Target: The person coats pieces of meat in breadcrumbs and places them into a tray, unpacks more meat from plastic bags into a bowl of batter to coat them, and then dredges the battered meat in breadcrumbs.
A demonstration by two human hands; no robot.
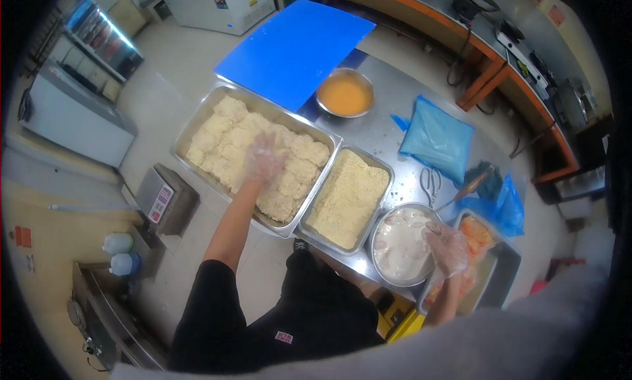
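Observation:
My left hand (265,160), in a clear plastic glove, lies with fingers spread on breaded pieces (227,133) that fill a large metal tray (185,157). To its right, a smaller metal pan (390,189) holds pale yellow breading crumbs (347,199). A steel bowl (378,267) of white batter (403,238) has pale pieces partly sunk in it. At this bowl's right side is my right hand (449,249), also gloved, its fingertips over the batter. They are blurred, so I cannot see whether they grip anything.
Behind the pans are a bowl of orange liquid (345,94), a blue board (296,47) and a blue bag (437,137). A grey tub (503,274) with bagged orange food (476,238) stands at right. A wooden-handled tool (475,182) leans near the batter bowl; a scale (164,199) sits left.

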